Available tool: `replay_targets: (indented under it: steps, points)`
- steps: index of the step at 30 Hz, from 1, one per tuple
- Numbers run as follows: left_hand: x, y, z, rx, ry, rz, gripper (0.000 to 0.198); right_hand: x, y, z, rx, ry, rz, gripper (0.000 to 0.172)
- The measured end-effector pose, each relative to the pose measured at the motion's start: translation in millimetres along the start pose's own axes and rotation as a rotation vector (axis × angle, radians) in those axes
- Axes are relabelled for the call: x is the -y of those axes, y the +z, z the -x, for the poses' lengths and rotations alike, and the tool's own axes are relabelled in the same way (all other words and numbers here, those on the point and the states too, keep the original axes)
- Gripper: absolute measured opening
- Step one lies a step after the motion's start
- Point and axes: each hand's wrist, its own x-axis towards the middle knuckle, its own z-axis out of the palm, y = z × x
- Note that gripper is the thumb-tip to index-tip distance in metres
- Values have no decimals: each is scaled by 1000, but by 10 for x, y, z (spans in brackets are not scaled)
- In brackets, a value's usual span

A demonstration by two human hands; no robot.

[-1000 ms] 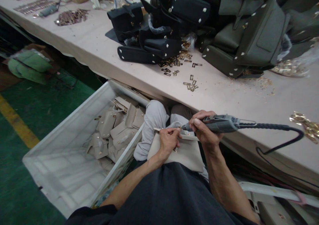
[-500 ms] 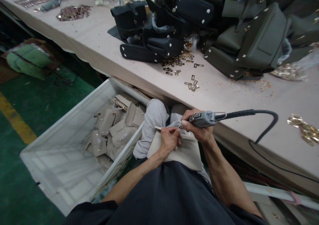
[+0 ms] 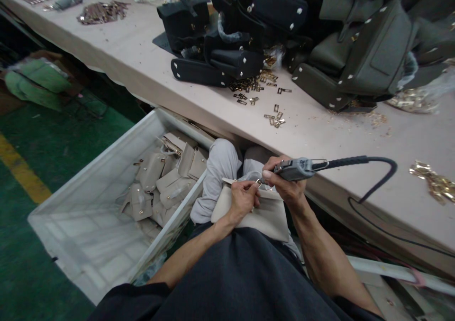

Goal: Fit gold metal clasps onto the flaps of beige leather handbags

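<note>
A beige handbag (image 3: 265, 216) lies across my lap, with a clear plastic-wrapped handle at its far side. My left hand (image 3: 244, 197) is closed at the bag's upper edge, its thumb and fingertips pinching a small shiny metal fitting (image 3: 259, 181). Wrapped in my right hand (image 3: 287, 184) is a grey electric screwdriver (image 3: 295, 169), its black cord trailing right. The screwdriver's front end points left at my left fingertips. Whether its bit touches the fitting is too small to tell.
A white plastic bin (image 3: 92, 178) with several beige bags (image 3: 151, 171) stands left of my legs. On the table (image 3: 142, 69) ahead lie black bags (image 3: 234, 62), dark olive bags (image 3: 373, 58) and loose gold fittings (image 3: 275, 117). More metal pieces (image 3: 432, 181) lie at right.
The screwdriver and my right hand have shifted slightly right, away from my left fingertips. More of the shiny fitting shows between the hands. My left hand stays on the bag.
</note>
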Motion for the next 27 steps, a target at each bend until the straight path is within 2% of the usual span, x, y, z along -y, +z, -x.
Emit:
replay_targets:
  steps: [6,8,15,27]
  points:
    - [1,-17,-2,6,-11,6,38,-103,4,15,-173,-22,-176,21]
    - [-17,-23,5,11,-8,8,38,-112,-5,17,-194,-32,-199,22]
    - [-59,-27,38,15,-5,-22,41,-86,4,77,-183,33,-216,26]
    - [-11,-37,32,10,-20,-3,41,-136,19,75,-121,-71,-192,26]
